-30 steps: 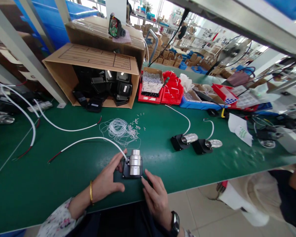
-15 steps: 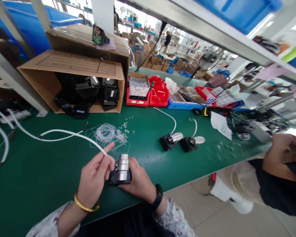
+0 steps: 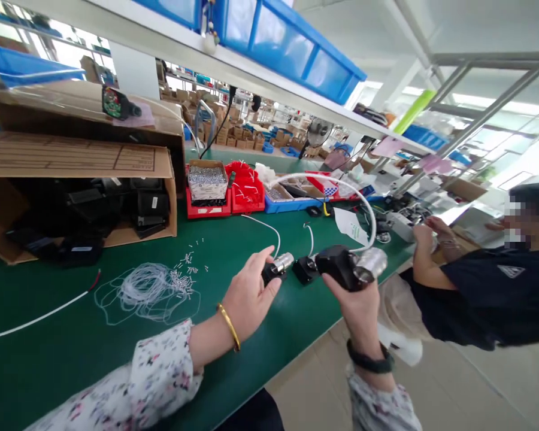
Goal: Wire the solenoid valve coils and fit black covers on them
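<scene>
My right hand (image 3: pixel 357 305) is wrapped round a black housing (image 3: pixel 339 267) with a silver metal cylinder (image 3: pixel 372 263), raised above the bench's front edge. A white cable (image 3: pixel 369 209) arcs up from it. My left hand (image 3: pixel 251 293) reaches to a second black unit with a silver cylinder (image 3: pixel 282 261) on the green bench, thumb and fingers around its near side. Between the hands, a third black unit (image 3: pixel 304 270) lies on the bench, its short white cable standing up behind it.
An open carton (image 3: pixel 76 161) of black housings stands at the left. A coil of clear tubing (image 3: pixel 146 290) and small metal pieces lie before red bins (image 3: pixel 209 211) and a blue tray (image 3: pixel 291 205). A person (image 3: pixel 480 287) works at the right. A shelf (image 3: pixel 251 78) crosses overhead.
The view has turned right. My right hand has carried its unit rightward and up. My left hand has let go of the white cable and moved to a unit on the bench.
</scene>
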`<action>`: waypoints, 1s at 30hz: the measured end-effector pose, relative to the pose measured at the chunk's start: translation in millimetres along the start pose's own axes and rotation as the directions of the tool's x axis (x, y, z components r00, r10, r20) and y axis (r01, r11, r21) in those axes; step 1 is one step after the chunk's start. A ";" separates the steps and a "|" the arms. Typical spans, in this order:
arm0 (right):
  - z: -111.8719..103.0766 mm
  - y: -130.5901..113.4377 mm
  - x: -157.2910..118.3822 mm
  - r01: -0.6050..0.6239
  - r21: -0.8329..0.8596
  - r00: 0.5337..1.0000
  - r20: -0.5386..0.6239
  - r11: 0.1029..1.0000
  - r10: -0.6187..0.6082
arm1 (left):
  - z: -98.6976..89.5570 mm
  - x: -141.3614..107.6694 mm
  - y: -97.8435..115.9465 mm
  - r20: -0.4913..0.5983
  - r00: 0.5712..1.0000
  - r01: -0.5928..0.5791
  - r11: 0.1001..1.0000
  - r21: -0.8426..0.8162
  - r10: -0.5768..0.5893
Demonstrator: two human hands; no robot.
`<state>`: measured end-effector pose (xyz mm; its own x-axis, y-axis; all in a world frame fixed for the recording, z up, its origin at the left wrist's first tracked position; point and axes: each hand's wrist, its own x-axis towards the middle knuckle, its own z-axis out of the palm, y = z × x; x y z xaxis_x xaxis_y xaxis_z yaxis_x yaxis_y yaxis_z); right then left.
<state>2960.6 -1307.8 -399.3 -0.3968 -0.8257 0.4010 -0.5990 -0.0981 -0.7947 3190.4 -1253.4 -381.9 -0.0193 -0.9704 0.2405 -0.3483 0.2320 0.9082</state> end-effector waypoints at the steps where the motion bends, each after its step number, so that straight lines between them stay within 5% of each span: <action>1: -7.2 20.5 17.5 -0.031 -0.090 0.998 -0.056 0.995 0.026 | 7.9 1.3 -18.2 0.012 0.998 0.068 0.996 0.053 -0.069; 6: -16.3 114.9 65.0 -0.186 -0.348 0.983 -0.070 0.919 0.172 | 46.7 -2.5 -88.3 0.015 0.977 0.208 0.972 0.107 -0.211; 11: 14.9 156.4 79.9 -0.207 -0.360 0.974 0.006 0.910 0.224 | 72.6 11.9 -108.4 0.001 0.980 0.199 0.975 0.094 -0.200; 18: 61.1 170.1 95.5 -0.064 -0.235 0.969 0.218 0.970 0.116 | 99.0 42.5 -118.4 -0.033 0.979 0.204 0.971 0.124 -0.201; 24: 64.9 179.0 83.1 0.025 -0.114 0.917 0.397 0.993 0.022 | 125.5 51.7 -120.4 0.069 0.979 0.185 0.979 0.082 -0.191; 27: 72.5 165.7 75.7 0.106 -0.104 0.930 0.363 0.989 -0.062 | 141.2 53.5 -114.9 0.105 0.971 0.206 0.975 0.081 -0.213; 30: 104.6 135.7 71.4 0.236 -0.060 0.892 0.410 0.970 -0.192 | 152.8 63.3 -108.9 0.107 0.968 0.222 0.974 0.054 -0.227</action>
<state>2923.7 -1438.2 -526.1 0.0462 -0.9451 0.3235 -0.7164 -0.2570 -0.6487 3083.9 -1350.2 -518.0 -0.0402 -0.9991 -0.0096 -0.3938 0.0070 0.9192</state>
